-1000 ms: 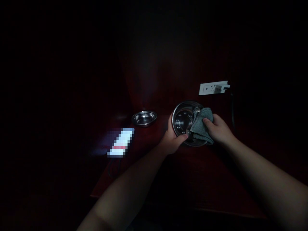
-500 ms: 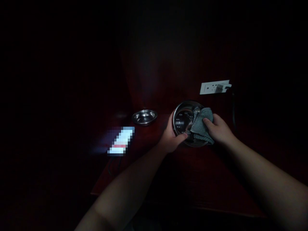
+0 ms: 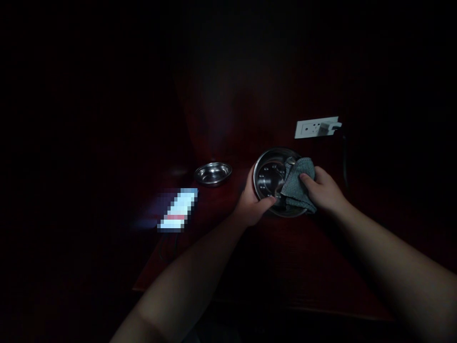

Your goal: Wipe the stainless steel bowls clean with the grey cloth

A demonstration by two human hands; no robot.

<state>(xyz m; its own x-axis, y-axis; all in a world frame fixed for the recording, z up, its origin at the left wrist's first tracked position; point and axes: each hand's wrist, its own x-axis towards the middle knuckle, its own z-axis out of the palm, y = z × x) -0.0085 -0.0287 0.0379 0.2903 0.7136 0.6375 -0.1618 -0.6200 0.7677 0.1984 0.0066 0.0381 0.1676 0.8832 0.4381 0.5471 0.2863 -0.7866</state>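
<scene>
A shiny steel bowl point(image 3: 268, 177) is tilted so that its inside faces me. My left hand point(image 3: 254, 204) grips its left side, thumb over the rim and fingers behind. A grey-green cloth point(image 3: 299, 183) lies folded over the right part of the bowl, partly inside it. My right hand point(image 3: 323, 189) is closed on the cloth at the bowl's right rim, the thumb pressed on top; its other fingers are mostly hidden. A small, shallow steel dish point(image 3: 213, 174) sits on the dark red table point(image 3: 228, 202), left of the bowl.
A lit phone-like screen point(image 3: 177, 210), pixelated, lies at the table's left with a thin cable below it. On the back wall is a white socket plate point(image 3: 307, 129) with a plug and a hanging cord point(image 3: 344, 162). Surroundings are very dark.
The whole view has shifted very slightly. Both hands keep the same hold on the bowl and the cloth, with hardly any movement between them.
</scene>
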